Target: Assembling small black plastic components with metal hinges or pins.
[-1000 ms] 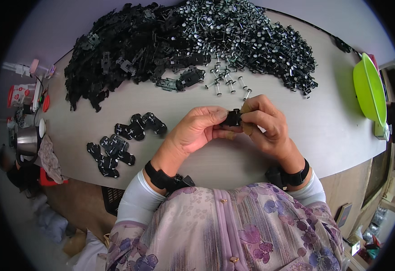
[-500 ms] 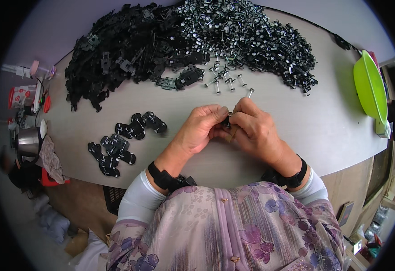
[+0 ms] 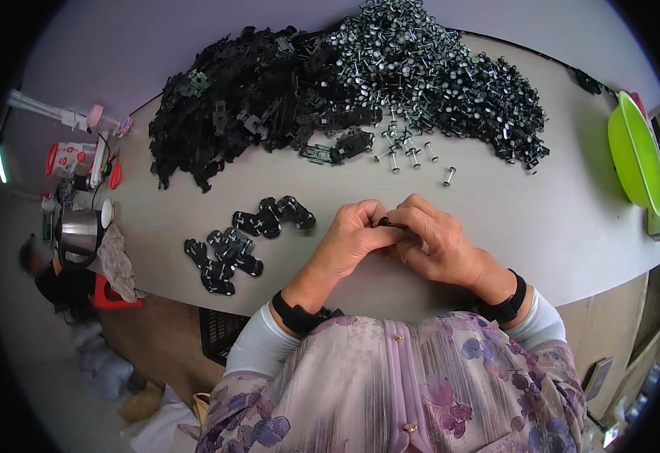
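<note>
Above the near middle of the table, my left hand [image 3: 354, 240] and my right hand [image 3: 444, 243] meet, both with fingers closed. Between them they grip a small black plastic toy car chassis [image 3: 392, 223]; fingers cover most of it. A lone wheel axle [image 3: 449, 177] with a wheel at each end lies just beyond my right hand. Several more loose axles [image 3: 413, 155] are scattered farther off. To the left of my left hand rest several black chassis [image 3: 228, 253] with wheels fitted, in a loose cluster.
Along the back are a heap of black chassis parts [image 3: 232, 113] and a heap of wheel axles [image 3: 435, 75]. A lime-green basin [image 3: 635, 158] stands at the right edge. On the left are a steel kettle [image 3: 81, 232] and a cloth [image 3: 117, 264]. A person in dark clothing [image 3: 62, 285] is beyond.
The whole view has shifted, so the table appears farther right and lower. My hands have drawn slightly nearer to me, away from the lone axle, and now cover more of the chassis.
</note>
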The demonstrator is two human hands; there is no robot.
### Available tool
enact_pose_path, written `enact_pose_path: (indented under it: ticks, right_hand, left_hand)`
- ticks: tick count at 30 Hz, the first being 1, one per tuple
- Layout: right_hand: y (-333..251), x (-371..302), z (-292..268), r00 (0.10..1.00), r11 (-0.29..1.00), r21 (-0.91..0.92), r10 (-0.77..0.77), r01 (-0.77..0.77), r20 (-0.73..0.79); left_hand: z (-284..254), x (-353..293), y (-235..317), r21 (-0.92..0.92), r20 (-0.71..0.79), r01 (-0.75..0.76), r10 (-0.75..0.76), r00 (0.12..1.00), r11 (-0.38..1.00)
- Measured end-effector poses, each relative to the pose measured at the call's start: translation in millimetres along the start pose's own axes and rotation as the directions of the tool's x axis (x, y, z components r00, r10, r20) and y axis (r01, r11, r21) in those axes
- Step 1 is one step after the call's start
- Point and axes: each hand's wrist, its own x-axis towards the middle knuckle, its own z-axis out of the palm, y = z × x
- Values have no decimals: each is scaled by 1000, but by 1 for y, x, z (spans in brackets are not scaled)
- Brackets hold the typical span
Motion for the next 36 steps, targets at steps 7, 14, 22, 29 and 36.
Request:
enact_pose_path:
  ticks: [7,14,22,29,36]
  right_hand:
    - [38,-2,-54,963,847,-475,144,-238,-227]
    - [50,-2,-44,962,847,-457,248,-272,-113]
    - [50,0,-42,943,867,-371,294,-333,-158]
    - [52,-1,-43,945,863,-386,288,-325,-152]
    - [56,-1,-44,949,870,-381,271,-312,-158]
  left_hand:
    - [-50,-57,19,573,-455,-47,366,812,818]
    - [-68,-104,68,900,-386,422,655,649,112]
    - [-67,-63,33,898,-210,369,504,837,-239]
    - [-138,-146,41,698,-605,715,565,561,37]
    - [-138,-231,1,717,-521,697,688,506,30]
